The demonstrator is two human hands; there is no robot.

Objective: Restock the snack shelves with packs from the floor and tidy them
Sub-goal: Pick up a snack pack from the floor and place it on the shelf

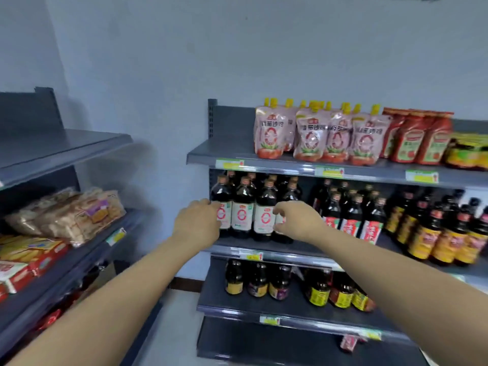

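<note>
- Both hands are at the sauce unit (200, 157), at 3 o'clock, and not at the snack unit (79, 151) at 9 o'clock.
- Left hand (196, 223): the fingers lie against the left bottle (223, 192) of a front row of four dark bottles. I cannot tell whether they curl round it or only press on it.
- Right hand (297, 220): thumb below and fingers above, pinching the label of the right bottle (290, 191) of the same row.
- The four bottles stand upright and touch side by side between the two hands.
- Judgement: the step in hand is squaring this row, which is tidying and not restocking.
- Task's things: bread packs (68, 212) lie in a slanted pile on the middle snack shelf. Biscuit boxes (29, 257) lie just beside them toward 8 o'clock.
- The lower snack shelf at 7 o'clock holds red items, too blurred to name.
- The visible strip of floor (182, 302) at 6 o'clock shows no packs. Stock waiting there, if any, is out of view.
- One small red pack (348, 343) lies loose on the bottom sauce shelf at 5 o'clock.
- The pouches (311, 136) at 1 o'clock stand in a fair line.
- Judgement on progress: some snacks are shelved, but the bread pile looks untidy and neither hand carries a pack. Restocking is unfinished or paused. How much is left cannot be judged from here.
</note>
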